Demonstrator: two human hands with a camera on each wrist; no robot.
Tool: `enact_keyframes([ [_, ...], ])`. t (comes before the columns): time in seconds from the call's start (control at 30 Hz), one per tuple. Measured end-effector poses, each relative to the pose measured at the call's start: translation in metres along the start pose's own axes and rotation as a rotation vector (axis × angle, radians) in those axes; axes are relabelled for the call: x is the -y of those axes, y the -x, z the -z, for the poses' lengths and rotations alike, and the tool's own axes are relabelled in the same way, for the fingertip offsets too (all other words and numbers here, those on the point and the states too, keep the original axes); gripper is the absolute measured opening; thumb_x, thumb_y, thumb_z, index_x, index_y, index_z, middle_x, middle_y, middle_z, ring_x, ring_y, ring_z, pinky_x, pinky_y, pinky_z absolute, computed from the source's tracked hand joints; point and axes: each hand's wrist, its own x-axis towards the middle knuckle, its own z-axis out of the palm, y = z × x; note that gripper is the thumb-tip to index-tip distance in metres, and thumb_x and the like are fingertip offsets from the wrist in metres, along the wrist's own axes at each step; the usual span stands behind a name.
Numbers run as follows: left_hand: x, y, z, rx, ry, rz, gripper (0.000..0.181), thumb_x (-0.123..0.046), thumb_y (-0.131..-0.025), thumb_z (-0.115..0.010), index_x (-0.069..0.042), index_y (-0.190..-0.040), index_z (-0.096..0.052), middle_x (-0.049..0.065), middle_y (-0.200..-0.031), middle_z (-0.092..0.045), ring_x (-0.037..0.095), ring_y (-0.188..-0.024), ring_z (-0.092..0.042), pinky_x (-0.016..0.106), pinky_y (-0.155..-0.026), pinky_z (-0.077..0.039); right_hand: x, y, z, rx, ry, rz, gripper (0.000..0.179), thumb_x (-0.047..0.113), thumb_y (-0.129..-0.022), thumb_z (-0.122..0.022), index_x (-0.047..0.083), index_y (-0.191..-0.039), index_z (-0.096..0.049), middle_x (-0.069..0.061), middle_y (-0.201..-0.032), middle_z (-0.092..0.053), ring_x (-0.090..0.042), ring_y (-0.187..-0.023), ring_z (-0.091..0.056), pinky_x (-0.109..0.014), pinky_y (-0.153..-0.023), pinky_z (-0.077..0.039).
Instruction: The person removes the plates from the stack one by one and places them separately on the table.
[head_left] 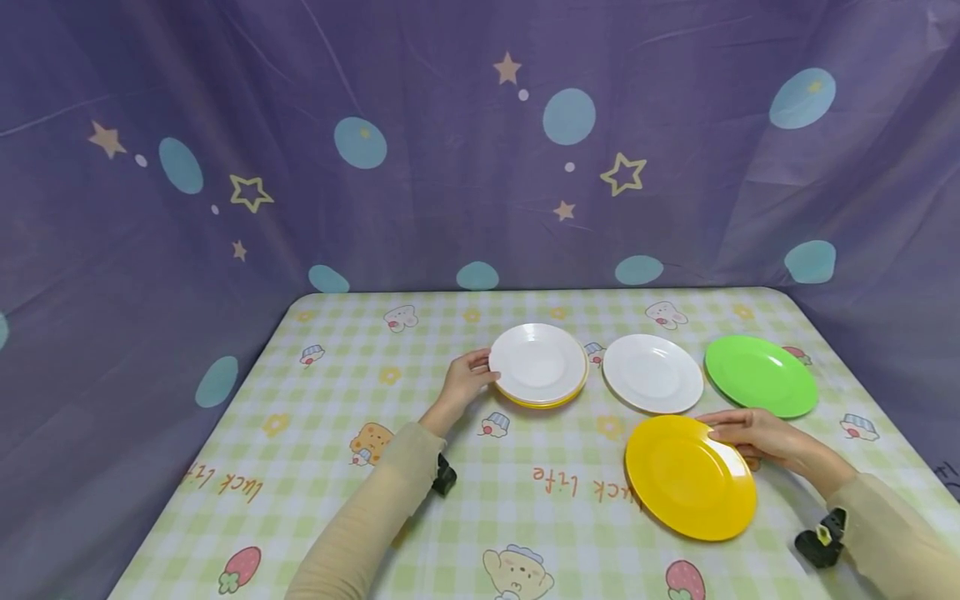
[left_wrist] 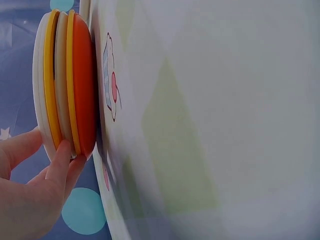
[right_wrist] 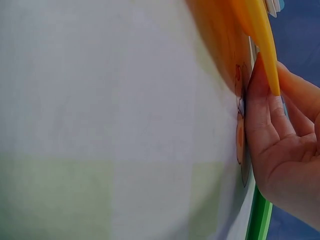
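Observation:
My left hand [head_left: 467,385] grips the left rim of a stack of plates, thumb on the upper rim and fingers along the side and underneath. A white plate [head_left: 538,362] tops this stack; in the left wrist view, yellow rims [left_wrist: 50,75] and pale rims alternate beneath it, with an orange-looking underside [left_wrist: 86,85] nearest the table. Further right, my right hand [head_left: 765,437] pinches a yellow plate [head_left: 690,477] by its upper right rim, thumb above and fingers below. The plate tilts over the tablecloth and casts a shadow in the right wrist view.
Between the stack and a green plate [head_left: 761,377] lies a single white plate [head_left: 652,373], just beyond the yellow one. A checked tablecloth [head_left: 315,517] with cartoon prints covers the table. Behind it hangs a purple curtain [head_left: 450,192] with stars and blue ovals.

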Motion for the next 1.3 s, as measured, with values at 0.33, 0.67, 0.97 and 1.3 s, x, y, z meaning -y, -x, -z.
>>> enact_keyframes([
  [0.33, 0.000, -0.001, 0.000, 0.002, -0.001, -0.011, 0.050, 0.004, -0.079, -0.064, 0.002, -0.127, -0.050, 0.021, -0.123, -0.055, 0.030, -0.113, -0.055, 0.030, -0.093, -0.049, -0.001, 0.000, 0.000, 0.006, 0.008, 0.009, 0.026, 0.015, -0.094, -0.049, 0.032, -0.103, -0.066, 0.006, -0.073, -0.066, -0.010, -0.045, -0.032, -0.020, -0.043, -0.029],
  [0.67, 0.001, -0.001, -0.001, 0.003, 0.004, -0.020, 0.050, 0.004, -0.078, -0.065, 0.002, -0.126, -0.050, 0.021, -0.123, -0.055, 0.030, -0.112, -0.055, 0.030, -0.092, -0.049, 0.001, 0.001, -0.003, -0.056, 0.102, -0.012, 0.024, 0.017, -0.091, -0.054, 0.023, -0.112, -0.065, 0.004, -0.071, -0.065, -0.007, -0.045, -0.035, -0.020, -0.043, -0.034],
  [0.97, 0.002, 0.000, 0.000, 0.003, -0.006, -0.035, 0.050, 0.004, -0.078, -0.064, 0.003, -0.126, -0.050, 0.022, -0.122, -0.055, 0.031, -0.112, -0.055, 0.030, -0.092, -0.050, 0.009, 0.000, -0.013, -0.196, 0.373, 0.057, 0.046, 0.017, -0.084, -0.064, -0.012, -0.118, -0.053, -0.002, -0.074, -0.065, -0.007, -0.040, -0.041, -0.025, -0.037, -0.044],
  [1.3, 0.000, 0.002, 0.001, 0.002, 0.005, -0.033, 0.050, 0.005, -0.078, -0.064, 0.004, -0.126, -0.050, 0.022, -0.122, -0.055, 0.032, -0.112, -0.055, 0.031, -0.092, -0.049, 0.024, -0.007, -0.022, -0.363, 0.584, 0.138, 0.035, 0.014, -0.081, -0.067, -0.009, -0.107, -0.062, -0.010, -0.085, -0.066, -0.007, -0.058, -0.055, -0.021, -0.050, -0.050],
])
